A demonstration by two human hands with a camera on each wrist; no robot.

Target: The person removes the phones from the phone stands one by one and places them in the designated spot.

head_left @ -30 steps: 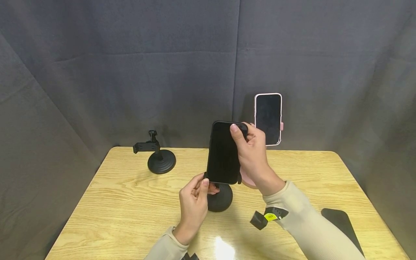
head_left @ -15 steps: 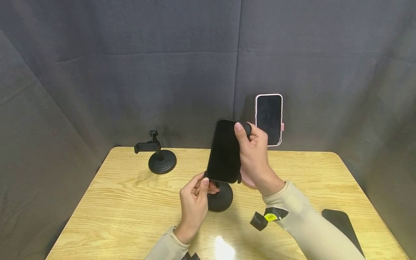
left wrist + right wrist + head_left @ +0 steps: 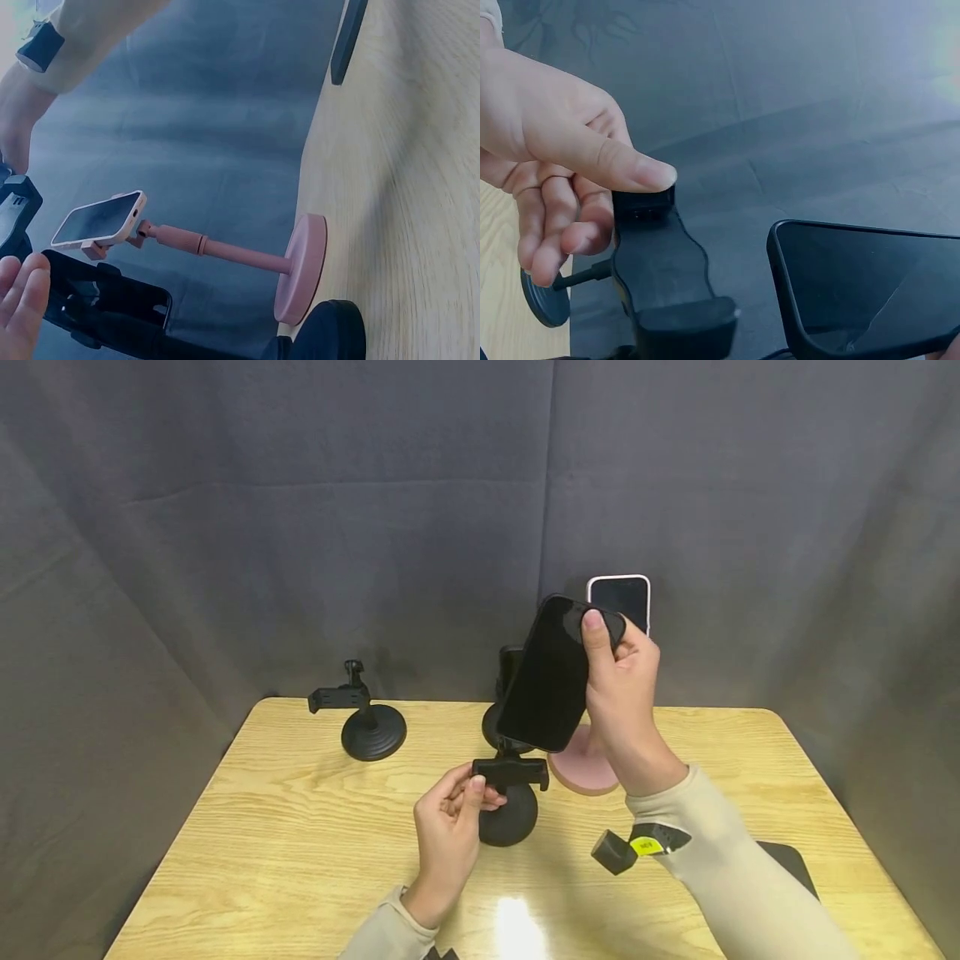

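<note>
My right hand (image 3: pixel 626 702) grips a black smartphone (image 3: pixel 543 685) by its upper right corner, thumb on the screen. The phone is tilted and hangs apart from a black phone stand (image 3: pixel 510 818). At that stand's clamp (image 3: pixel 510 772), my left hand (image 3: pixel 447 843) pinches the left end between thumb and fingers. In the right wrist view, the clamp's cradle (image 3: pixel 667 262) has no phone in it, and the smartphone (image 3: pixel 870 285) is off to its side. Behind the right hand, a pink-cased phone (image 3: pixel 97 221) sits in a pink phone stand (image 3: pixel 240 255).
Another black phone stand (image 3: pixel 375 732) with a bare clamp stands at the back left. A further black stand (image 3: pixel 491 727) is partly hidden behind the smartphone. A flat dark object (image 3: pixel 791 864) lies at the right, partly under the right sleeve. A grey curtain (image 3: pixel 375 568) hangs behind the table.
The smartphone has come out of the black stand's clamp, moving up and to the right with my right hand. My left hand stays at the clamp.
</note>
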